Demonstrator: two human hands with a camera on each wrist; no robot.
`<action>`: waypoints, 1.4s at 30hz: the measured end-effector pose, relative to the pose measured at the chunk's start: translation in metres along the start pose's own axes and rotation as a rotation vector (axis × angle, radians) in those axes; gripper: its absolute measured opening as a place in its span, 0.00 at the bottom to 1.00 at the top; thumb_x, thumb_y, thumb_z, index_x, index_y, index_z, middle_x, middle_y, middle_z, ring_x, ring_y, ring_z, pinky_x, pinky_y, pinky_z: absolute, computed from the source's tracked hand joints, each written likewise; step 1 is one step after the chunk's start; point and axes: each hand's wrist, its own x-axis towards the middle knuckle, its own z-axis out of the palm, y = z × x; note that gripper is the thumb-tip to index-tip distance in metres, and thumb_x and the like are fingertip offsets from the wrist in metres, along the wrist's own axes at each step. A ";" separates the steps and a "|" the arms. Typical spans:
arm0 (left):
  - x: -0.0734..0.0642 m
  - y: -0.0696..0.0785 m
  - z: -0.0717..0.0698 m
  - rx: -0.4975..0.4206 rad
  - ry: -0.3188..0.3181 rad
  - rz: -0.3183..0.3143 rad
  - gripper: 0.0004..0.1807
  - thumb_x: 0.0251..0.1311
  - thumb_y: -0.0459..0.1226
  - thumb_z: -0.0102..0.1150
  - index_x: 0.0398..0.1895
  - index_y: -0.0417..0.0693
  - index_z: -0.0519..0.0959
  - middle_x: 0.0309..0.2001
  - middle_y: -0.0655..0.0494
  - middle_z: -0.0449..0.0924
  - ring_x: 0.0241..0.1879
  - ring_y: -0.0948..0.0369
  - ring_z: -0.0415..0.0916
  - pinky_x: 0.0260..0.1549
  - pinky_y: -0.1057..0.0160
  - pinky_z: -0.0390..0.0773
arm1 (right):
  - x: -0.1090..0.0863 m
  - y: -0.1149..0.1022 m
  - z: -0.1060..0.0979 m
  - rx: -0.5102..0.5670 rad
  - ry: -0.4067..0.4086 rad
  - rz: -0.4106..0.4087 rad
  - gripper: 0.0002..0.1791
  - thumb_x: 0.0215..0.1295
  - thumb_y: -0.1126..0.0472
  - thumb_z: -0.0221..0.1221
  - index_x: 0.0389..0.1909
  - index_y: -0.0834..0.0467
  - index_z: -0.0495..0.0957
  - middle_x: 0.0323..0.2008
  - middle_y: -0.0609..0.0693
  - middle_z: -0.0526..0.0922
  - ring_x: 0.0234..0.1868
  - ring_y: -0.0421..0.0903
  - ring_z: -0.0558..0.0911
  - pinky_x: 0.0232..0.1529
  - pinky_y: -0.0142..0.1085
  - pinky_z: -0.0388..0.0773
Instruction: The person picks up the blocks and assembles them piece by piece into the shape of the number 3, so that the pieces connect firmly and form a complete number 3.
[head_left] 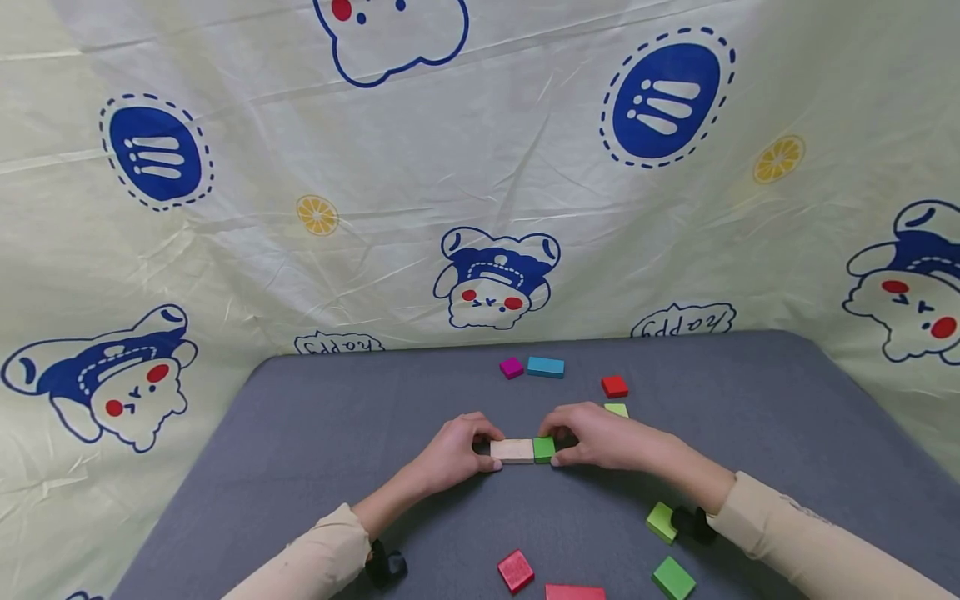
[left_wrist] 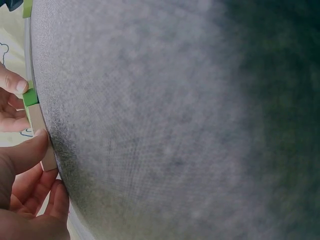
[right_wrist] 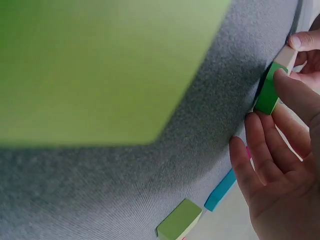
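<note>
In the middle of the grey table, a pale wooden block and a bright green block lie end to end in a row. My left hand holds the wooden block at its left end, thumb on the near side and fingers at the far side. From the right, my right hand pinches the green block between thumb and fingers. The right wrist view shows my thumb on top of the green block, which meets the wooden block.
Farther back lie a magenta block, a blue block, a red block and a partly hidden lime block. Nearer are another lime block, a green block and two red blocks. A printed curtain hangs behind.
</note>
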 end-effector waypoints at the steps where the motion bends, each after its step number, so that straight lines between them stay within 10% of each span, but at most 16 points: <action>1: 0.000 0.000 0.000 0.000 0.000 0.000 0.12 0.56 0.34 0.70 0.45 0.47 0.85 0.39 0.62 0.76 0.42 0.61 0.71 0.45 0.62 0.71 | 0.001 0.000 0.000 -0.001 0.000 -0.004 0.16 0.58 0.59 0.70 0.47 0.51 0.82 0.41 0.40 0.78 0.42 0.41 0.76 0.44 0.41 0.75; 23: 0.001 -0.001 0.001 0.001 0.006 0.010 0.12 0.55 0.34 0.71 0.44 0.47 0.85 0.39 0.61 0.77 0.42 0.61 0.72 0.45 0.62 0.71 | -0.004 -0.003 0.003 -0.015 0.014 0.028 0.20 0.58 0.58 0.70 0.52 0.52 0.80 0.44 0.40 0.78 0.45 0.42 0.77 0.48 0.43 0.75; 42: 0.001 -0.002 0.003 0.011 0.007 0.005 0.13 0.55 0.34 0.71 0.44 0.47 0.85 0.39 0.62 0.76 0.41 0.61 0.72 0.45 0.62 0.71 | -0.049 -0.011 -0.010 0.037 0.096 0.105 0.22 0.62 0.56 0.67 0.56 0.55 0.78 0.50 0.45 0.80 0.52 0.48 0.78 0.52 0.49 0.75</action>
